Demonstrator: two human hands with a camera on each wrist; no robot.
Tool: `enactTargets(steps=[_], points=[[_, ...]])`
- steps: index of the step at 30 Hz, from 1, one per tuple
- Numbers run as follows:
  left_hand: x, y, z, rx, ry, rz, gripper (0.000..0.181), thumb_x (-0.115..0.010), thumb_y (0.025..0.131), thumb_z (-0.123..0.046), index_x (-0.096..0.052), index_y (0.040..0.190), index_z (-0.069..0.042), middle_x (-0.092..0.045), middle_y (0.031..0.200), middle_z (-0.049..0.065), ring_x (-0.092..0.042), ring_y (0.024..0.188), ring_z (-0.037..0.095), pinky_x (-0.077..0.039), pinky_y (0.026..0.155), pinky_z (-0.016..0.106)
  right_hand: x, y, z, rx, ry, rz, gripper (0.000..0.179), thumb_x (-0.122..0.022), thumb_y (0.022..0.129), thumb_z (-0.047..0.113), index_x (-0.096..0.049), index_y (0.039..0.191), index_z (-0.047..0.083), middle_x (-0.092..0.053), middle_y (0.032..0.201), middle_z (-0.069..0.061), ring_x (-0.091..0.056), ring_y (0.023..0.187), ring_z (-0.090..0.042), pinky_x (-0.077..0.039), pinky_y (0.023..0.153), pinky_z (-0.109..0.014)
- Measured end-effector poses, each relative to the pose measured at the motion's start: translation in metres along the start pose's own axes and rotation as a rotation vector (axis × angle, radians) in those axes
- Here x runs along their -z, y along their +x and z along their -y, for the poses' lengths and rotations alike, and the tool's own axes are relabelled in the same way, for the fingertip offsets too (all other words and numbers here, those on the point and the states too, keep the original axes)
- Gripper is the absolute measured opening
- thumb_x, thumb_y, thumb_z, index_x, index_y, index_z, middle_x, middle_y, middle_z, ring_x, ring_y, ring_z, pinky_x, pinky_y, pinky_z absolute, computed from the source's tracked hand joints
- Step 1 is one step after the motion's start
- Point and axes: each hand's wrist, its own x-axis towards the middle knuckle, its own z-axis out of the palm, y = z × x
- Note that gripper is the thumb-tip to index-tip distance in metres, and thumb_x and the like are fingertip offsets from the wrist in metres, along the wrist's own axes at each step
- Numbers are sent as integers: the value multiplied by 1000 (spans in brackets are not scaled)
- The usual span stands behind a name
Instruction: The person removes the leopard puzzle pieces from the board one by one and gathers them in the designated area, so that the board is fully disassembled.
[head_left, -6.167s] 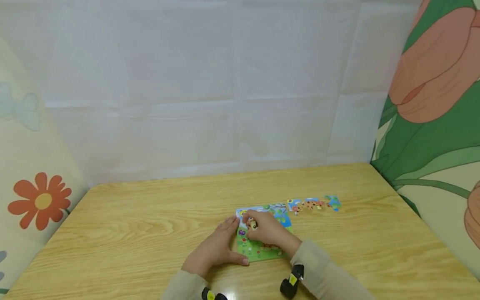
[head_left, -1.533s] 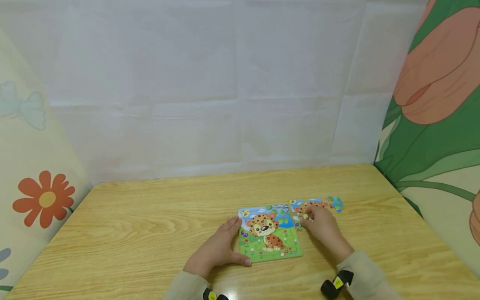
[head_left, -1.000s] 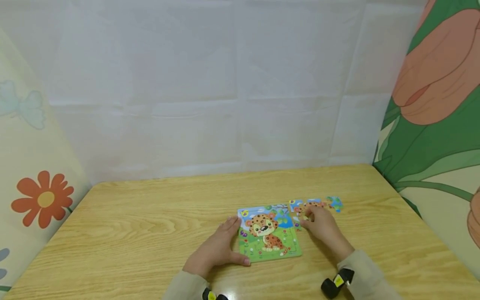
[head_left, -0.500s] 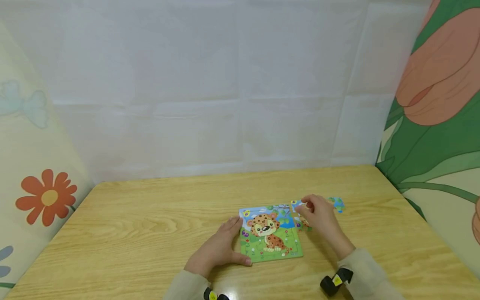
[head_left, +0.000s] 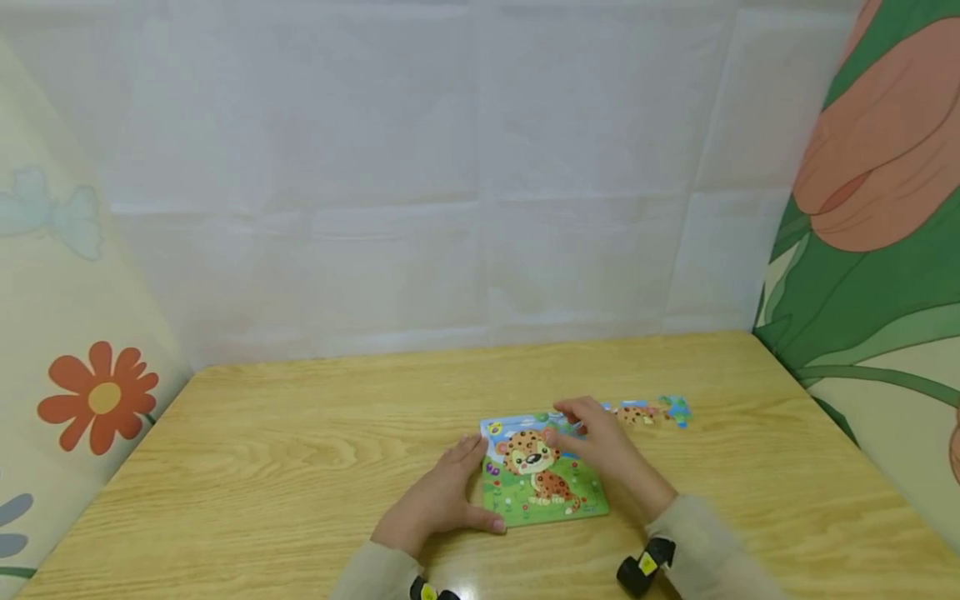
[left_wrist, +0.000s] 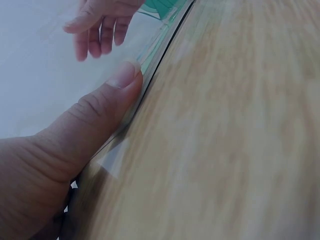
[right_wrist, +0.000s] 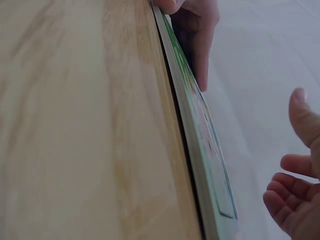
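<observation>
A square picture puzzle [head_left: 551,487] showing a spotted leopard cub on grass lies on the table. My left hand [head_left: 435,496] rests at its left side, fingers along the left edge. The left thumb [left_wrist: 95,117] touches the puzzle's near edge in the left wrist view. Over the puzzle's upper right part is my right hand [head_left: 603,442]; its thumb and fingers stand apart with nothing between them in the right wrist view. To the right, loose puzzle pieces [head_left: 637,414] with spotted fur and blue-green parts lie in a row, partly covered by the right hand.
The wood-grain table [head_left: 285,450] extends on all sides of the puzzle. A white cloth backdrop [head_left: 375,208] hangs behind it. Painted flower panels [head_left: 877,292] stand at the right, with another flowered panel [head_left: 97,400] at the left.
Earlier my right hand was above the puzzle's left part, then at the loose pieces on the right. Since then it has moved left over the puzzle's upper right. The left hand stays put.
</observation>
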Motion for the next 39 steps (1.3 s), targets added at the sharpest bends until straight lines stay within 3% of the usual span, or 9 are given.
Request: enactTargets(steps=[9, 18, 24, 32, 39], points=[[-1, 1, 1, 27, 0, 7, 117, -79, 58, -54, -24, 144, 2, -20, 152, 19, -15, 140, 38, -18, 112, 54, -10, 3, 2, -7, 5, 169, 75, -79, 72, 32, -48, 131, -1, -52, 116, -14, -54, 97, -25, -50, 82, -40], [-1, 0, 0, 16, 2, 5, 117, -79, 58, -54, -24, 144, 3, -20, 152, 20, -14, 140, 38, -18, 113, 53, -14, 6, 4, -29, -101, 302, 88, -82, 64, 41, -46, 135, 4, -50, 115, -9, -48, 102, -24, -46, 85, -44], [0, 0, 0, 13, 8, 2, 117, -79, 58, -53, -24, 144, 4, -20, 151, 20, -15, 140, 38, -17, 113, 53, -16, 9, 6, -42, -128, 323, 81, -82, 64, 39, -50, 131, 4, -48, 112, -8, -47, 100, -22, -45, 85, -44], [-1, 0, 0, 7, 14, 3, 117, -79, 58, -53, -24, 144, 4, -20, 151, 20, -15, 139, 38, -18, 112, 53, -18, 11, 10, -54, -160, 296, 55, -81, 68, 25, -60, 114, 3, -48, 100, -4, -46, 88, -18, -44, 76, -36], [-1, 1, 1, 7, 14, 2, 117, -79, 58, -53, -24, 144, 3, -20, 152, 20, -15, 140, 37, -17, 113, 53, -20, 19, 19, -124, -204, 316, 41, -82, 69, 17, -59, 101, 5, -46, 95, -5, -46, 83, -19, -46, 73, -36]])
